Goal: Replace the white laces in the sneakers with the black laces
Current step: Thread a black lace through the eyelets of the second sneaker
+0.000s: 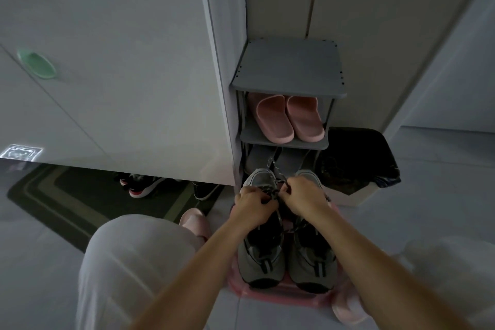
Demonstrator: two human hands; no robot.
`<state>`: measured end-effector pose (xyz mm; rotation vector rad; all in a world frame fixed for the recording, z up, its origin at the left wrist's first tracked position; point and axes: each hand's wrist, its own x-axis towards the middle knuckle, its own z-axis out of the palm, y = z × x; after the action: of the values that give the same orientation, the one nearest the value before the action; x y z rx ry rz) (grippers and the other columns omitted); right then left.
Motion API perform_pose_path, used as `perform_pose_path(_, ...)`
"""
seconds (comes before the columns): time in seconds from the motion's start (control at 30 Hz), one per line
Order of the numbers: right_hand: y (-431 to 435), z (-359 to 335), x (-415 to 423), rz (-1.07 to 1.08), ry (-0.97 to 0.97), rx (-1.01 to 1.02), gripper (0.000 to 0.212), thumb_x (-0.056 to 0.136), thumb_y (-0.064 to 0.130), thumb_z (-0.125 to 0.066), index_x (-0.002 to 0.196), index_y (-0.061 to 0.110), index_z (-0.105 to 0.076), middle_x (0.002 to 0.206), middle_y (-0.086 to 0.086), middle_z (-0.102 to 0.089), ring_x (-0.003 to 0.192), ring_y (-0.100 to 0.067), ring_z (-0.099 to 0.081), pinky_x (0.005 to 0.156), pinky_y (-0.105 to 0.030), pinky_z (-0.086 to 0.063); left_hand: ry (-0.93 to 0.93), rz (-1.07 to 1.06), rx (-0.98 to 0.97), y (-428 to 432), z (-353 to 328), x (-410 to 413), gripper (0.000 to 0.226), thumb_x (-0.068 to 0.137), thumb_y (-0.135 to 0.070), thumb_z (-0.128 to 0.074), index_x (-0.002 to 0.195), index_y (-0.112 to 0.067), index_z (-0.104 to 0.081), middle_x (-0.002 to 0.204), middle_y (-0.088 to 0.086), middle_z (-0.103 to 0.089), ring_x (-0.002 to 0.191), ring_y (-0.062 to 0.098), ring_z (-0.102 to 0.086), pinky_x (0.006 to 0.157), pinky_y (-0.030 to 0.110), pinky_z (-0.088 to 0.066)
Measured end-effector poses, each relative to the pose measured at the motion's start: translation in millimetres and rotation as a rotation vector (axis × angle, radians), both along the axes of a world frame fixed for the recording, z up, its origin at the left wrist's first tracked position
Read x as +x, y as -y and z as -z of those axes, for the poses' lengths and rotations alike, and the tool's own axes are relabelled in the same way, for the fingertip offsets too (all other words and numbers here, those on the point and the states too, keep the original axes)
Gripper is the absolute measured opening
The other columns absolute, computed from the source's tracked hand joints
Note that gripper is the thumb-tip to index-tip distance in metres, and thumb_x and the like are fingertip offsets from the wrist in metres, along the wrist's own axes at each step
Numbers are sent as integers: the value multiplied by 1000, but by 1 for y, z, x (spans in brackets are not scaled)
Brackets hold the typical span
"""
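Before the shoe rack [288, 67], left hand [253, 205] and right hand [306, 195] each pinch a dark lace [277, 175] over the sneakers [261, 257]; probably mid-threading; next needs careful eyelet aim.

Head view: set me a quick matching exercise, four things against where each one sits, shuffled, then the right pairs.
Things:
1. pink slippers
2. grey sneakers
3. black bin bag
4. green knob

Places:
A. low down, right of the rack
B. on the white door, far left
C. on a shelf of the rack
D. in front of the rack, with the left hand and right hand gripping the lace

Pairs: 1-C; 2-D; 3-A; 4-B.
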<state>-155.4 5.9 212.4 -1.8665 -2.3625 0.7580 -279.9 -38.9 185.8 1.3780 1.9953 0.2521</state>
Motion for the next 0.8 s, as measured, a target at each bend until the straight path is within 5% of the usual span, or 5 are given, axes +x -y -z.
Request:
perform_pose_path(0.13, 0, -1, -1, -30, -28, -47, 19, 90, 30, -54, 97, 15, -64, 108, -6, -62, 104, -27, -58, 87, -37, -46, -21, -1, 22, -2, -8, 0, 34, 95, -22, -41, 121, -19, -62, 141, 6, -42, 136, 24, -27, 107, 30, -21)
perform_pose_path(0.3, 6, -2, -4, 4, -1, 11, 18, 86, 32, -60, 87, 16, -67, 95, -5, -66, 96, -26, -61, 74, -28, -36, -107, -9, 64, 1, -8, 4, 30, 90, -19, -47, 114, -22, -64, 132, 6, -42, 126, 30, -35, 101, 39, -36)
perform_pose_path(0.53, 19, -4, 0, -60, 140, 19, 60, 86, 67, -40, 109, 17, -66, 115, -7, -63, 115, -28, -54, 98, -38, -35, -152, -19, 114, -2, -14, 4, 29, 88, -15, -47, 108, -22, -67, 123, 10, -48, 114, 37, -46, 91, 40, -43)
perform_pose_path(0.8, 45, 1, -4, 20, 189, 209, 40, 89, 43, -42, 96, 16, -70, 104, -4, -65, 107, -23, -53, 95, -36, -33, -30, -142, 158, -4, -26, -8, 20, 83, -7, -51, 82, -21, -67, 112, 4, -55, 96, 27, -62, 81, 33, -49)
